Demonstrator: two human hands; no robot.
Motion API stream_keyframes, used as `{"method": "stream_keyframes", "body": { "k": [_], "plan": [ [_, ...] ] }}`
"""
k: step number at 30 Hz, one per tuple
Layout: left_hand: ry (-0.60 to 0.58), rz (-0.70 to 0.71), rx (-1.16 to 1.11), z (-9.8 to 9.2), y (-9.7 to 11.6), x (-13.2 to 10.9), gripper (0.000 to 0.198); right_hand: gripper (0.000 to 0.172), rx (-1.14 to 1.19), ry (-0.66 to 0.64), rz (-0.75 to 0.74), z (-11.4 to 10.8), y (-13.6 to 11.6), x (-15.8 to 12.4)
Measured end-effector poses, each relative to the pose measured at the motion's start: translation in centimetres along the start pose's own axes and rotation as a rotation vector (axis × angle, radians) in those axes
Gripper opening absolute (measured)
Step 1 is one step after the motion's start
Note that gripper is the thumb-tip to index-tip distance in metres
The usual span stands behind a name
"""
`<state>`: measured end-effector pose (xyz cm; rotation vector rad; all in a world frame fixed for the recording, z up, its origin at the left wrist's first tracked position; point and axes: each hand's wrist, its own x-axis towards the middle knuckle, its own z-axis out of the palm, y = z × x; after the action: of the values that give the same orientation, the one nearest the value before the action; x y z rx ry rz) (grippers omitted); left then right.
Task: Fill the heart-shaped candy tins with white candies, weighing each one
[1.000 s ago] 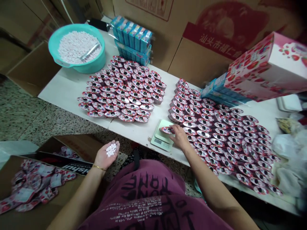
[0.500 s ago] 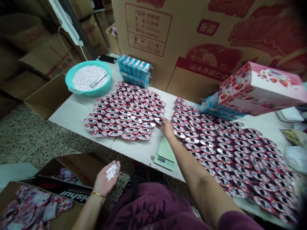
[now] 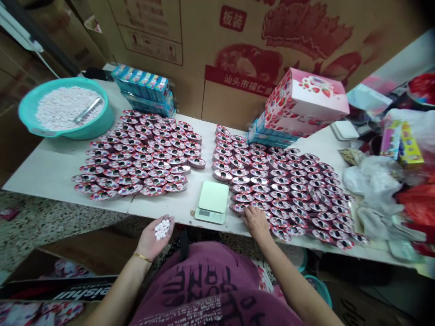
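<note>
My left hand (image 3: 157,236) is palm up in front of the table edge, fingers cupped around a small heap of white tablets (image 3: 162,229). At the near left corner of the right group of packets (image 3: 260,180), my right hand (image 3: 255,222) pinches the rim of a small red-and-white packet (image 3: 239,208). These packets stand upright, their oval tops open on dark insides. A second group of packets (image 3: 137,173) stands on the left. Between the groups is a pale green digital scale (image 3: 213,199), just left of my right hand.
A turquoise basin (image 3: 68,132) of white tablets with a metal scoop (image 3: 87,111) stands at the left. Blue boxes (image 3: 144,86) and a pink strawberry-print box (image 3: 314,95) line the back, before a big carton (image 3: 190,54). Plastic bags (image 3: 374,181) crowd the right end.
My view has swung to the right. My right hand has left a packet at the edge of the left group and now holds one in the right group. The left hand still cups the tablets.
</note>
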<state>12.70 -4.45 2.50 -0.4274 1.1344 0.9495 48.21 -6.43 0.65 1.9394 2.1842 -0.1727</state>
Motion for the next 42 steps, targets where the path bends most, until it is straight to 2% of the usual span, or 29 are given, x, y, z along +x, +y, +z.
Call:
{"method": "stream_keyframes", "body": {
  "k": [3,7,10,13,17,19,22,25,27,30,34,42],
  "plan": [
    [-0.003,-0.021,0.03,1.3,-1.3,-0.1,0.016,0.012,-0.039,0.028,0.0,0.5,0.1,0.3],
    [-0.015,-0.042,0.022,2.6,-2.6,-0.4,0.015,0.013,0.008,0.11,-0.123,-1.2,-0.6,0.3],
    [-0.098,-0.045,0.017,3.4,-3.5,-0.5,0.016,0.016,0.065,0.173,-0.232,-3.1,-2.9,1.4],
    [-0.216,-0.066,0.02,3.8,-4.2,-0.4,0.018,0.018,0.088,0.17,-0.342,-4.3,-5.6,4.1],
    [-0.289,-0.08,0.023,3.6,-4.6,-0.3,0.02,0.017,0.135,0.109,-0.351,-4.9,-8.4,6.5],
    [-0.296,-0.081,0.023,3.2,-4.7,-0.3,0.022,0.017,0.224,0.098,-0.362,-5.4,-10.0,6.0],
    [-0.266,-0.088,0.039,2.6,-5.0,-0.3,0.023,0.022,0.379,0.078,-0.568,-6.3,-13.6,3.9],
    [-0.218,-0.098,0.057,1.6,-5.2,-0.1,0.026,0.026,0.362,0.068,-0.702,-6.4,-17.1,2.5],
    [-0.202,-0.091,0.053,0.9,-5.2,0.0,0.028,0.02,0.312,0.044,-0.732,-6.1,-18.5,2.3],
    [-0.162,-0.088,0.046,-0.1,-5.0,0.2,0.026,0.008,0.299,-0.004,-0.776,-5.4,-19.0,2.6],
    [-0.122,-0.086,0.049,-0.6,-4.6,0.1,0.022,0.006,0.332,-0.023,-0.776,-5.2,-18.9,2.8],
    [-0.126,-0.124,0.067,0.8,-4.0,0.0,0.023,0.009,0.336,0.038,-0.859,-5.9,-18.1,3.1]
  ]
}}
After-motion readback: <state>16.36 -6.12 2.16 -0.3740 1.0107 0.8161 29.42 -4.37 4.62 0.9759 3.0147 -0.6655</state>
